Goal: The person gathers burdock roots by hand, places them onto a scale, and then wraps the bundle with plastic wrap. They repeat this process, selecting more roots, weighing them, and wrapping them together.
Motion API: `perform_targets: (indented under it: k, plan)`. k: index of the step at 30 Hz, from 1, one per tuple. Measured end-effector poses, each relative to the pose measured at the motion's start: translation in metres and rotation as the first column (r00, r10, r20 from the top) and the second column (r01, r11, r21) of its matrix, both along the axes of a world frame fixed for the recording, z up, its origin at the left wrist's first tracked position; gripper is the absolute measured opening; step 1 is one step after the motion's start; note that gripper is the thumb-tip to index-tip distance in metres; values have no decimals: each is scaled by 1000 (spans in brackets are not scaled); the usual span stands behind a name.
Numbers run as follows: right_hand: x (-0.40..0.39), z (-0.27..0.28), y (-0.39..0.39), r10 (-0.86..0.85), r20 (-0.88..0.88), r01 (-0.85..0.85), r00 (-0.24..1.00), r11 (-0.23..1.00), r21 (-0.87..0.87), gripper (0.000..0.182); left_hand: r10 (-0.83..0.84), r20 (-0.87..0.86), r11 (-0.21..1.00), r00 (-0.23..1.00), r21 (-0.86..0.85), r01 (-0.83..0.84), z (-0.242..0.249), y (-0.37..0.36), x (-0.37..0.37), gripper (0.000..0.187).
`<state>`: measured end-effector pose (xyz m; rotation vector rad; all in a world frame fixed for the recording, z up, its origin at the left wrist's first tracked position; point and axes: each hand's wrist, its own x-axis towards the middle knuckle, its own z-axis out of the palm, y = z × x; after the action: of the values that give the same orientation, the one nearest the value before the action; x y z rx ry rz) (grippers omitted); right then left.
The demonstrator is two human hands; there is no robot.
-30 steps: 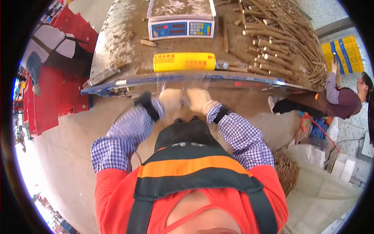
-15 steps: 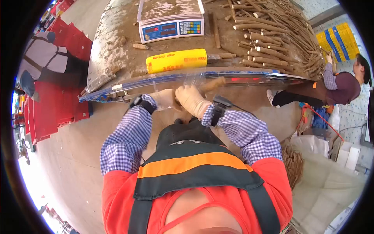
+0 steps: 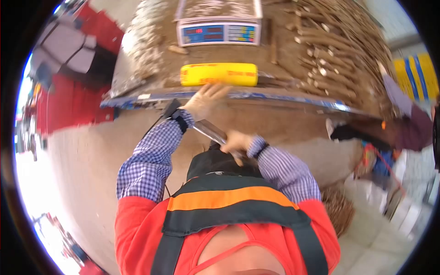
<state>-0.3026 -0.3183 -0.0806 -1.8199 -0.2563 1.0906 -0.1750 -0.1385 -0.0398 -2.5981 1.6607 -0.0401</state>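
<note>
My right hand [image 3: 237, 141] is gloved and closed around a long brown root stick [image 3: 211, 129]. A shiny, film-like strip runs along the stick, and its tan lower end shows below my fist, close to the apron. My left hand [image 3: 205, 101], also gloved, is open with fingers spread at the table's front edge. Its fingertips are just below a yellow roll of wrap [image 3: 219, 74], which lies lengthwise along the edge. Motion smears both hands somewhat.
A scale [image 3: 219, 33] with a tray stands at the table's back. Many root sticks [image 3: 327, 68] are piled on the right, with another person [image 3: 408, 123] beyond. Red crates [image 3: 75, 103] and a person [image 3: 68, 46] are at left. The table edge [image 3: 284, 97] runs across.
My hands were together at the table edge with clear film stretched from the roll. Now they are apart: the right has drawn back toward my body with the stick, the left has opened toward the roll.
</note>
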Motion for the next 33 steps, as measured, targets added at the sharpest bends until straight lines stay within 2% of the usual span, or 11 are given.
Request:
perform_targets:
  k: [3, 7, 9, 10, 12, 16, 20, 23, 26, 31, 33]
  plan:
    - [-50, 5, -40, 359, 226, -200, 905, 831, -519, 40, -12, 96, 1000, 995, -18, 14, 7, 4, -11, 46]
    - [-32, 53, -55, 533, 533, -148, 657, 784, -602, 36, 273, -454, 959, 848, 54, -280, 43, -30, -61, 81]
    - [8, 97, -38, 468, 676, -103, 569, 856, -507, 36, -27, -771, 889, 637, -310, -338, 54, -26, -88, 90]
    - [27, 120, -21, 559, 600, -115, 572, 780, -615, 30, 151, -778, 869, 610, -190, -457, 98, -19, -79, 93]
    - [60, 137, 10, 320, 874, 58, 366, 929, -365, 36, 232, -681, 859, 695, -192, -475, 124, 13, -46, 92]
    - [151, 162, 37, -49, 958, 203, 281, 979, -9, 52, 393, -418, 837, 819, -207, -507, 137, 120, 42, 79]
    - [264, 102, -29, -361, 931, 804, 58, 569, 171, 50, 649, -361, 661, 670, -168, -731, 81, 273, 149, 59]
    - [315, 56, -80, -722, 585, 891, 370, 454, -3, 53, 732, -344, 603, 588, -72, -794, 14, 354, 195, 64]
    - [325, 32, -85, -751, 570, 913, 333, 408, 4, 47, 675, -572, 602, 466, 63, -796, -45, 395, 208, 60]
    - [333, 16, -79, -636, 681, 911, 363, 395, -118, 46, 682, -575, 685, 452, 285, -670, -2, 361, 205, 54]
    - [317, 51, -60, -403, 855, 893, 325, 429, -137, 50, 588, -485, 808, 647, 395, -437, -49, 395, 225, 46]
